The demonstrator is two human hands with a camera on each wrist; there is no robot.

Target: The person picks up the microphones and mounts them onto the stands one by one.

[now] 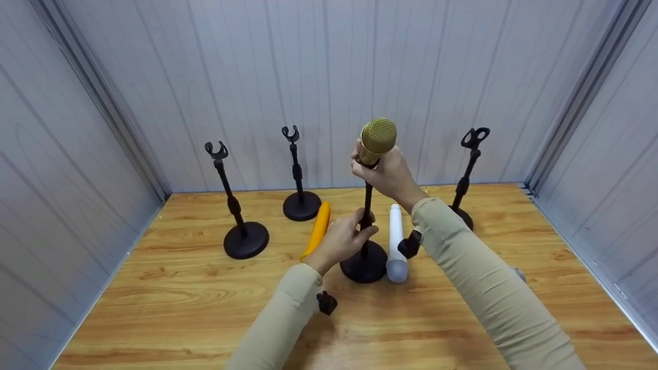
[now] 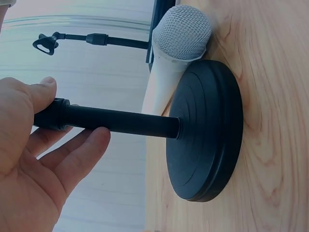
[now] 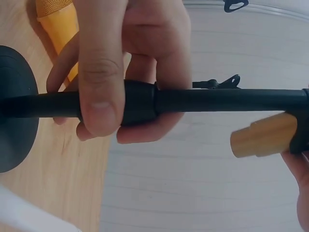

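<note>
A gold microphone [image 1: 379, 136] sits at the top of a black desktop mic stand [image 1: 364, 267]. My right hand [image 1: 391, 172] holds the microphone at the stand's clip. In the right wrist view, the microphone's gold tail [image 3: 264, 135] sticks out below the clip, beside a bit of my right hand [image 3: 300, 181]. Lower down, my left hand [image 1: 339, 240] grips the collar on the stand's pole, thumb on one side and fingers on the other. The round base [image 2: 205, 140] rests on the table, close beside the grille of a white microphone [image 2: 181, 34].
An orange microphone [image 1: 320, 228] lies left of the held stand. Two stands with unfilled clips, one nearer [image 1: 245, 240] and one further back [image 1: 302, 206], are to the left; another stand [image 1: 465, 180] is at right. A silver grille [image 1: 519, 274] peeks past my right sleeve. Panel walls [image 1: 324, 77] enclose the table.
</note>
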